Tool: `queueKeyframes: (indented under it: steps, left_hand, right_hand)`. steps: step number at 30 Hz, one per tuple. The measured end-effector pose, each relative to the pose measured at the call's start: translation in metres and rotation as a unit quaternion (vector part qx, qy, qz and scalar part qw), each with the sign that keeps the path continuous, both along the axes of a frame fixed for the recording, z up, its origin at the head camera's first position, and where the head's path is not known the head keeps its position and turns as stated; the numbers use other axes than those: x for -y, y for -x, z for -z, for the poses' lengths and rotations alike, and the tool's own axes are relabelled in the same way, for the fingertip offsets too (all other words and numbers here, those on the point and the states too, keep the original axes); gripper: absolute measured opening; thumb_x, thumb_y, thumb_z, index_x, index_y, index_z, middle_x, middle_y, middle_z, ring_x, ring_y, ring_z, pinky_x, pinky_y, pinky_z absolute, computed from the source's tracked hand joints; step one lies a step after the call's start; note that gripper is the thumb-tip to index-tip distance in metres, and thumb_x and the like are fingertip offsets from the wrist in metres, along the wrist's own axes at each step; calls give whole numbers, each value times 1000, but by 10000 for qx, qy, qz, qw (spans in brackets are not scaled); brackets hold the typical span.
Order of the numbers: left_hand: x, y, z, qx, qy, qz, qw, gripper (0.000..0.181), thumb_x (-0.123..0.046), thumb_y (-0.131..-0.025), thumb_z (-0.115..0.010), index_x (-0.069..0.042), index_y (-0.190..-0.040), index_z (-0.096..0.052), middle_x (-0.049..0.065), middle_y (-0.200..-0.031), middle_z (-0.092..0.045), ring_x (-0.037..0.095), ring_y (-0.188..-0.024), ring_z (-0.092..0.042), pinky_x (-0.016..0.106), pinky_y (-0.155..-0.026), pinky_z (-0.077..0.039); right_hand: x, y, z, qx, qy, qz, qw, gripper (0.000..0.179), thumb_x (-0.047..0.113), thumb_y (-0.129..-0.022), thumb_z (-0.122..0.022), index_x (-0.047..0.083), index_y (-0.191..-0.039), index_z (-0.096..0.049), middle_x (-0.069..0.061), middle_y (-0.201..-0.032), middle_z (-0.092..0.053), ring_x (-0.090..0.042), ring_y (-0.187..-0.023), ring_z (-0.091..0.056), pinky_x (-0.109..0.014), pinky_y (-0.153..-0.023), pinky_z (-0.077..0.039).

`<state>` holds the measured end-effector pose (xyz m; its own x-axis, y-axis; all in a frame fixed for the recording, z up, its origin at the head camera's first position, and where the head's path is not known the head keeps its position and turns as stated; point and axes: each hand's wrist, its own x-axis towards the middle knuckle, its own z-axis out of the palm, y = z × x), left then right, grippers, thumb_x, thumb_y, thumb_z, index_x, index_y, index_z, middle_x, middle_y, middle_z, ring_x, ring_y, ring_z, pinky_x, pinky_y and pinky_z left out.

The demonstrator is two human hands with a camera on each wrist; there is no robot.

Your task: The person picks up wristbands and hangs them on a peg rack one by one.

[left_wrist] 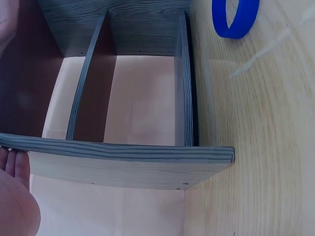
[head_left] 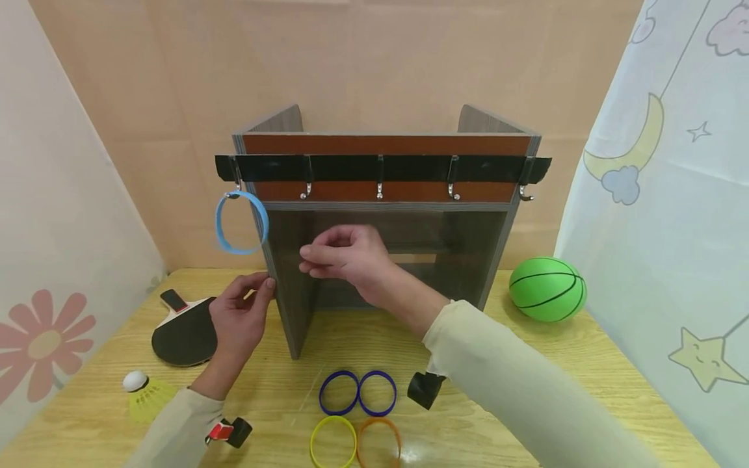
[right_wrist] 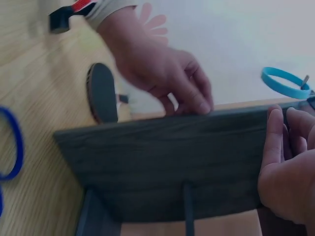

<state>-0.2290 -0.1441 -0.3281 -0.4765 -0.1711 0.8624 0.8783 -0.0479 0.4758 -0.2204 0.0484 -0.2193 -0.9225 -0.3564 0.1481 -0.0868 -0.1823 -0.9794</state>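
Observation:
A light blue wristband [head_left: 218, 227] hangs from the leftmost hook of the black hook strip [head_left: 345, 168] on the grey wooden shelf [head_left: 290, 279]. At the shelf's left side, my left hand [head_left: 241, 312] holds the front edge of the panel, thumb on the edge and fingers along the outer face. My right hand [head_left: 357, 257] is in front of the shelf, right of the wristband and below the hooks. Its fingers are loosely bent and hold nothing; the right wrist view shows this hand [right_wrist: 290, 172] close to the panel edge.
Two dark blue wristbands [head_left: 320, 394], a yellow one [head_left: 312, 443] and an orange one [head_left: 400, 443] lie on the table [head_left: 468, 435]. A table tennis paddle [head_left: 184, 335] and a shuttlecock [head_left: 149, 398] lie left. A green ball [head_left: 547, 289] sits right of the shelf.

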Motion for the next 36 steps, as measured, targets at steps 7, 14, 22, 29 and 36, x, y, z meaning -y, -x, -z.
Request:
queueKeyframes:
  steps: [7,14,22,29,36]
  left_hand:
    - [2,0,0,46,3,1,10000,8,27,-80,-54,28,-87,-55,21,-77,-64,10,-70,-65,19,-67,-54]
    - [8,11,9,90,33,-120,9999,8,21,-82,-57,25,-89,-58,18,-78,-64,10,-70,-65,18,-67,-54]
    - [10,16,18,240,68,-317,9992,9,14,-84,-61,20,-91,-62,11,-80,-65,9,-70,-65,20,-67,-55]
    - [7,14,19,319,84,-451,9984,8,17,-83,-61,19,-91,-62,7,-79,-65,8,-68,-64,19,-65,-54]
    - [5,15,18,201,-46,-246,9995,8,18,-82,-61,22,-89,-61,15,-78,-65,10,-68,-64,19,-64,-54]
  right_hand:
    - [-30,-3,25,148,-766,195,9968,11,3,-85,-70,-3,-88,-61,-18,-88,-66,-25,-74,-68,-40,-74,-56]
    - [-57,-10,59,25,-1511,175,9884,14,8,-83,-74,-2,-86,-64,-17,-81,-66,-24,-70,-66,-37,-67,-57]
    - [-71,-16,110,-50,-1991,-10,9800,16,8,-81,-75,-2,-82,-63,-13,-71,-64,-27,-63,-65,-38,-60,-56]
    - [-86,-26,145,282,-1976,-127,9798,14,6,-83,-72,-2,-83,-61,-13,-75,-63,-29,-65,-65,-44,-67,-57]
    - [-106,-38,168,570,-2096,20,9761,17,7,-81,-74,-2,-85,-60,-11,-73,-61,-23,-64,-63,-35,-60,-56]
